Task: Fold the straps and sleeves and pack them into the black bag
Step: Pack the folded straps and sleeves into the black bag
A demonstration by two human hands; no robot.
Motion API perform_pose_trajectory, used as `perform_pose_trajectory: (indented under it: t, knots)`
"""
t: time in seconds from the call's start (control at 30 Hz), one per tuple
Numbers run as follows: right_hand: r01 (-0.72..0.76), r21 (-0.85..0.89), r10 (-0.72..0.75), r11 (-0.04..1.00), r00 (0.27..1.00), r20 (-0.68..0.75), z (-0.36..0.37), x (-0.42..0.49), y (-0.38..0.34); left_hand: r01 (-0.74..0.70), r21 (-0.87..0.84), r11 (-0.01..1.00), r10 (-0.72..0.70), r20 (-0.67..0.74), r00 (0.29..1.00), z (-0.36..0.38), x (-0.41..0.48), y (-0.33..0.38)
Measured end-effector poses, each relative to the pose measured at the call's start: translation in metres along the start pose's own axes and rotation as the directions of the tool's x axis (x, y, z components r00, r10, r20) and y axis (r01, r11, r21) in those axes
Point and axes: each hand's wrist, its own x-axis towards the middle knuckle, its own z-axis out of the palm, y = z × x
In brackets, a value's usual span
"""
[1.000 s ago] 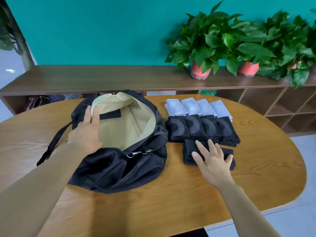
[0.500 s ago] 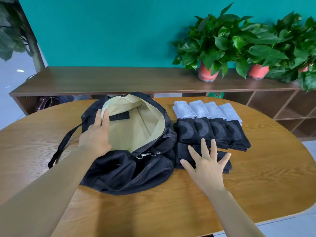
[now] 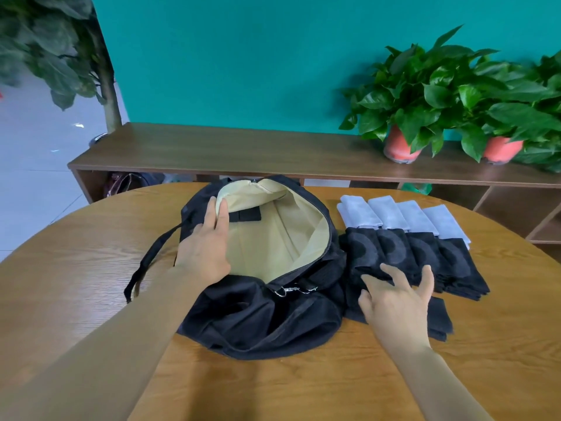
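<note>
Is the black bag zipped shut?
No, the bag gapes open, showing its beige lining, while the left hand rests on its rim.

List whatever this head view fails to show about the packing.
All in the head view:
1. Black bag: its lower interior sits behind its own near rim, so any contents there are unseen.
2. Folded black stack: largely covered by the right hand; layer count unreadable.
3. Bag rim beneath the left hand: hidden by the palm.
4. Rightmost plant: cut off by the right edge.
5. Dark item at far left: shadowed, too small to identify.
</note>
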Motion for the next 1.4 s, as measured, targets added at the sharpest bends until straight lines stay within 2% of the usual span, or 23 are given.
perform_pose_trajectory:
  t: [0.13,0.2,0.27,0.33,0.43,0.5,0.57,0.67,0.77,1.1,1.4]
  knots:
    - [-0.104,0.118,0.132,0.988,0.958,-0.255,-0.028,0.023,-0.012,-0.006,0.004,1.0,0.006,-0.016,1.0,-0.001,0.001,-0.002]
    - [-0.034,0.152,0.088,0.988,0.93,-0.357,-0.043,0.038,-0.033,-0.017,0.0,1.0,0.017,-0.018,1.0,-0.001,0.001,-0.002]
    - [0.088,0.146,-0.022,0.985,0.917,-0.399,-0.044,0.054,-0.058,-0.026,-0.011,1.0,0.026,-0.016,1.0,-0.001,0.001,-0.003]
    - [0.199,0.111,-0.154,0.974,0.933,-0.324,-0.031,0.071,-0.083,-0.033,-0.016,0.999,0.033,-0.014,0.999,-0.002,0.001,-0.005]
    - [0.262,0.028,-0.261,0.965,0.965,-0.028,0.0,0.101,-0.115,-0.042,-0.028,0.999,0.042,-0.007,0.999,-0.005,0.0,-0.006]
    - [0.28,-0.03,-0.271,0.96,0.948,0.166,0.01,0.122,-0.132,-0.053,-0.023,0.998,0.053,-0.014,0.999,-0.006,-0.001,-0.008]
    - [0.321,-0.084,-0.275,0.943,0.898,0.342,0.021,0.136,-0.143,-0.067,-0.002,0.998,0.067,-0.036,0.997,-0.004,-0.002,-0.01]
    - [0.303,-0.048,-0.249,0.952,0.855,0.455,0.042,0.145,-0.148,-0.088,0.019,0.996,0.089,-0.059,0.994,0.0,-0.002,-0.012]
    - [0.242,-0.031,-0.196,0.97,0.847,0.494,0.058,0.148,-0.154,-0.1,0.018,0.995,0.101,-0.064,0.993,0.002,0.0,-0.014]
    - [0.138,-0.038,-0.105,0.99,0.881,0.461,0.103,0.178,-0.164,-0.12,0.005,0.993,0.12,-0.068,0.99,0.006,0.001,-0.017]
    - [0.123,0.045,-0.129,0.991,0.859,0.496,0.114,0.188,-0.165,-0.122,-0.028,0.992,0.119,-0.079,0.99,0.009,0.002,-0.016]
